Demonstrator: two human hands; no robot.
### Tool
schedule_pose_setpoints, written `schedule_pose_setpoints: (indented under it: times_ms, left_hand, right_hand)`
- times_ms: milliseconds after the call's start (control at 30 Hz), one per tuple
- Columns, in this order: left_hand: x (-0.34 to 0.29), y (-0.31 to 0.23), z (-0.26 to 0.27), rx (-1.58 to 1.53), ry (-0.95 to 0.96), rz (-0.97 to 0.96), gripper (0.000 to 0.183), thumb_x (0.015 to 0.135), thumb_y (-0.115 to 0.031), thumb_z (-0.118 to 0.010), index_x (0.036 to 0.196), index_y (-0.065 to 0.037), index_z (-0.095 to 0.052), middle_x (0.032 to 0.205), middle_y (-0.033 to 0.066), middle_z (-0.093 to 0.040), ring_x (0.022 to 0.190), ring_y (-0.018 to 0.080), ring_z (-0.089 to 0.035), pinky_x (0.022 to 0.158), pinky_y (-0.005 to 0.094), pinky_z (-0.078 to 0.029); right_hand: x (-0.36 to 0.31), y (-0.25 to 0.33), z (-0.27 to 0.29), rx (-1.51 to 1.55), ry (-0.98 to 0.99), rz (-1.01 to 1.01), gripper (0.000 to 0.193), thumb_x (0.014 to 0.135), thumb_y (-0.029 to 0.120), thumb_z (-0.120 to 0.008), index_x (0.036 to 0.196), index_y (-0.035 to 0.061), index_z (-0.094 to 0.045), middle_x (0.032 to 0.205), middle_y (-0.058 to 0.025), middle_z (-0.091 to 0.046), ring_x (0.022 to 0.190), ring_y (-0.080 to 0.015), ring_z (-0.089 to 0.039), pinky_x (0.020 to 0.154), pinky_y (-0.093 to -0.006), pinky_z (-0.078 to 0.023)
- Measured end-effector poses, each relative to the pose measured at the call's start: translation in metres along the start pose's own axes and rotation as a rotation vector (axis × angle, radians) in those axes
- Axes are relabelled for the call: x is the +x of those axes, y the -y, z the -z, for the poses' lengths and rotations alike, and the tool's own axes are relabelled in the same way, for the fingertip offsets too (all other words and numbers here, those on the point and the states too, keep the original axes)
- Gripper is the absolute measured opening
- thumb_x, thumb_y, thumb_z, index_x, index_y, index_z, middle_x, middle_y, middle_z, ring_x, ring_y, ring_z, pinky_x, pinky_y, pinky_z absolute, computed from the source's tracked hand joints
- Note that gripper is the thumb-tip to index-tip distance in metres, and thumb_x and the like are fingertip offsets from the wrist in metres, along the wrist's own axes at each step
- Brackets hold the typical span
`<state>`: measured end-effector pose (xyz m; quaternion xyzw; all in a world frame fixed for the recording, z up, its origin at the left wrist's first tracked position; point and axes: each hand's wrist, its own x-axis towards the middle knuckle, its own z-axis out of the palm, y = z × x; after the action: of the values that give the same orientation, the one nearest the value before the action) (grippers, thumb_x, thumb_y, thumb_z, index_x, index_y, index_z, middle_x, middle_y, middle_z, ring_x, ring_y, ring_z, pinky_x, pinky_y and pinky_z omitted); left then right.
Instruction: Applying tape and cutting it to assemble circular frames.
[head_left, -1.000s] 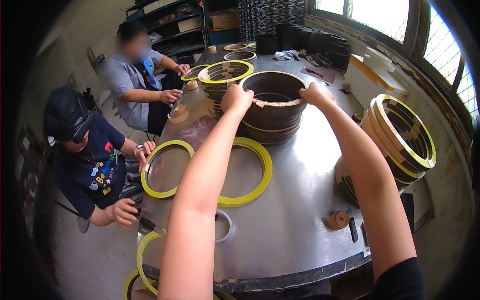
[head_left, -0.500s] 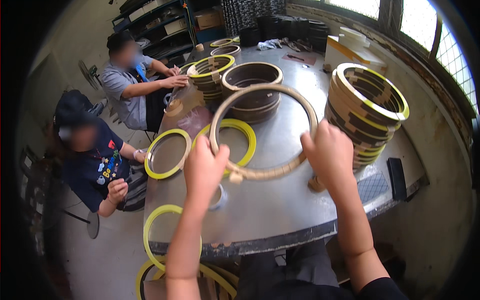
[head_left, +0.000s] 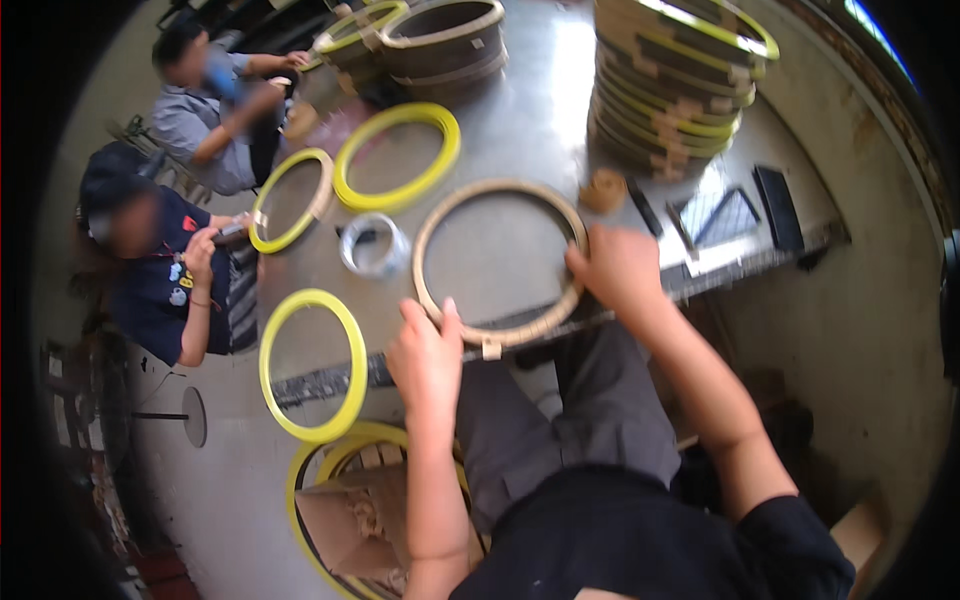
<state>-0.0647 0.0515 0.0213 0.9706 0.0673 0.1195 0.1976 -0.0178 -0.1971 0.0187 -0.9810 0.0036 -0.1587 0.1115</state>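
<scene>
A ring wrapped in brown paper tape (head_left: 500, 186) is held tilted over the table's near edge, between my two hands. My left hand (head_left: 428, 355) closes round its lower left side, thumb on the near rim. On the opposite side my right hand (head_left: 622, 265) grips the ring with fingers wrapped round it. A short tape tab (head_left: 491, 349) sticks out from the ring's bottom. Left of the ring stands a roll of clear tape (head_left: 398, 248). A roll of brown tape (head_left: 604, 190) lies just beyond my right hand.
Yellow rings (head_left: 345, 165) lie at left; one yellow ring (head_left: 270, 370) overhangs the edge. A tall ring stack (head_left: 665, 110) stands far right, near a dark flat case (head_left: 778, 207). Two people sit along the left side. A cardboard box (head_left: 345, 520) with scraps sits below.
My hands have brought the taped ring down and nearer to me, toward the table's front edge. The view has tipped downward. The nearer person's hands have moved together.
</scene>
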Motion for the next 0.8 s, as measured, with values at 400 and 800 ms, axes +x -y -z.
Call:
schedule_pose_setpoints:
  times_ms: [400,800]
  left_hand:
    - [-0.034,0.025,0.018,-0.270,-0.019,-0.705,0.032,0.076,-0.007,-0.080,0.106,-0.008,-0.072,0.108,0.0052,-0.066,0.109,0.0281,-0.058,0.097,0.0416,-0.044]
    - [-0.018,0.022,-0.003,-0.710,-0.122,-0.401,0.015,0.087,0.002,-0.070,0.101,-0.003,-0.071,0.097,0.0081,-0.066,0.096,0.0213,-0.059,0.086,0.0314,-0.047]
  right_hand:
    - [-0.069,0.048,0.032,0.400,0.013,0.537,0.029,0.075,0.020,-0.080,0.094,0.0097,-0.061,0.095,-0.0047,-0.058,0.095,-0.0250,-0.059,0.077,-0.0383,-0.052]
    - [-0.073,0.068,-0.016,0.701,-0.124,0.426,0.013,0.077,0.011,-0.078,0.082,0.0111,-0.066,0.088,-0.0006,-0.061,0.086,-0.0227,-0.059,0.076,-0.0380,-0.046]
